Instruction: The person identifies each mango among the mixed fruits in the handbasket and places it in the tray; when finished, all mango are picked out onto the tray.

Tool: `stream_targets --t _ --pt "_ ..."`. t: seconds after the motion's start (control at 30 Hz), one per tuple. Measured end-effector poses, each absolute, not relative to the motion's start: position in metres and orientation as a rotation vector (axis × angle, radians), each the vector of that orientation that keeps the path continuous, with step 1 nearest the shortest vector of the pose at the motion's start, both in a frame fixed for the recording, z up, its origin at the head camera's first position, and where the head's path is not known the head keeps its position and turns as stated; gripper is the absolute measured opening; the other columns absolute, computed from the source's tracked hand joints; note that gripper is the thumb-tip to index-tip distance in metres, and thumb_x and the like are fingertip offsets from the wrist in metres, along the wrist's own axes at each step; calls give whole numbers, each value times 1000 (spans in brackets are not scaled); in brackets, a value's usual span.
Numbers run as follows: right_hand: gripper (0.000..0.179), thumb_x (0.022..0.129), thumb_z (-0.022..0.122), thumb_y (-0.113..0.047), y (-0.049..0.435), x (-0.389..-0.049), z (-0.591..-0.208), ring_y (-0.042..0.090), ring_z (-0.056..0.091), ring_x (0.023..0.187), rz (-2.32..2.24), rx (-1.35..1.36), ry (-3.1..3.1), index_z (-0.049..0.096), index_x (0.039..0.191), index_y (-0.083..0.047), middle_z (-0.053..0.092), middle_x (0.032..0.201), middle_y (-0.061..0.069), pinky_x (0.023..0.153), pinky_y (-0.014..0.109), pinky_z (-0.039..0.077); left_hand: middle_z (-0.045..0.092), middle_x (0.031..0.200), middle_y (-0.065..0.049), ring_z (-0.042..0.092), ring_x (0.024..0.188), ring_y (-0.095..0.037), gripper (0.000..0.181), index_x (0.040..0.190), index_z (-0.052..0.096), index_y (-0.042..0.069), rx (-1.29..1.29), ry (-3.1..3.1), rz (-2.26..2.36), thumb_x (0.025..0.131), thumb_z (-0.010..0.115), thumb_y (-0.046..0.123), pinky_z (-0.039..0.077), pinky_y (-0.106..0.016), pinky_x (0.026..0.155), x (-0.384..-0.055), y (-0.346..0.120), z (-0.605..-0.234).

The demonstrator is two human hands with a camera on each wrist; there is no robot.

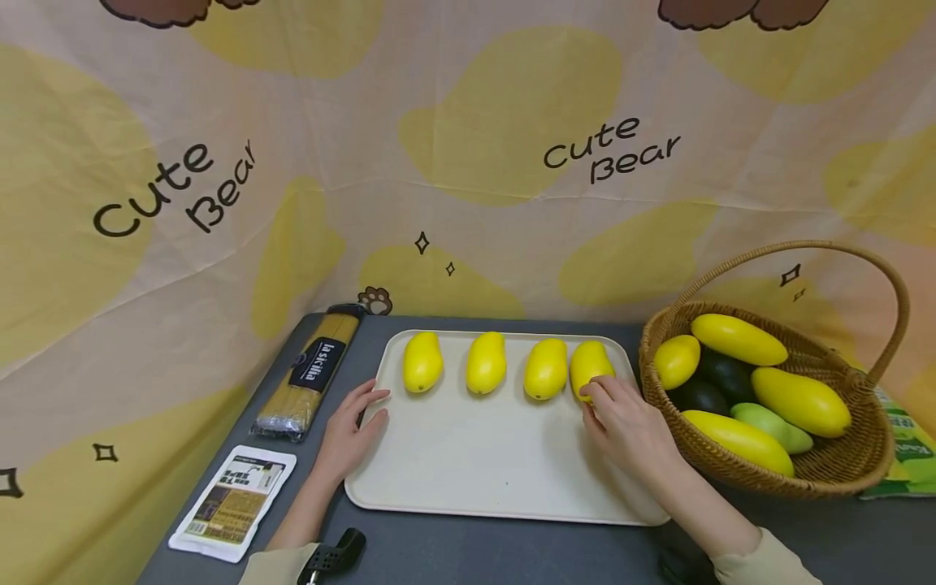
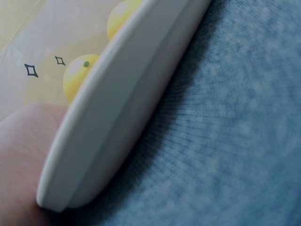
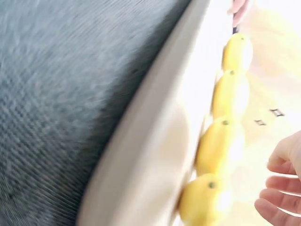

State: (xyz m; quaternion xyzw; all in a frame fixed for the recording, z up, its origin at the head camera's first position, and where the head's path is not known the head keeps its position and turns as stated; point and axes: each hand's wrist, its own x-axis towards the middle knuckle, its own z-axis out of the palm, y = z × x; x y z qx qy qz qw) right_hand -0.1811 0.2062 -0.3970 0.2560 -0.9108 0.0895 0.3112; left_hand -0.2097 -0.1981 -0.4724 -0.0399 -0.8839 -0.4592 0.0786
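Several yellow mangoes stand in a row along the far part of the cream tray [image 1: 468,463]: the leftmost mango [image 1: 422,362], a second mango [image 1: 486,363], a third mango [image 1: 545,370] and the rightmost mango [image 1: 591,367]. My right hand [image 1: 629,422] is at the near side of the rightmost mango, overlapping it in the head view. In the right wrist view its loosely bent fingers [image 3: 280,200] show nothing between them. At the tray's left rim lies my left hand [image 1: 356,431], fingertips over the edge. The left wrist view shows that hand [image 2: 28,155] against the tray wall [image 2: 113,108].
A wicker basket [image 1: 877,431] at the right holds more yellow fruit, a green fruit [image 1: 771,426] and dark fruits [image 1: 724,374]. Left of the tray lie a pasta pack [image 1: 310,374] and a white pouch [image 1: 234,502]. A green packet [image 1: 910,455] sits behind the basket.
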Motion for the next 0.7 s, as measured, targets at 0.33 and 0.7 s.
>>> stream_targets --t 0.33,0.7 --pt "14 73 79 -15 210 -153 -353 7 51 58 291 682 -2415 67 80 -18 64 69 -7 42 18 37 40 150 -15 34 139 -37 34 128 63 8 -135 -2639 -1363 95 63 13 28 -56 111 -209 -198 -472" --pt "16 91 69 -26 282 -166 -277 1 57 70 476 723 -3023 68 102 -15 61 80 -15 60 25 49 40 150 -15 34 139 -36 33 127 63 8 -133 -2639 -1364 94 63 12 28 -56 111 -209 -198 -473"
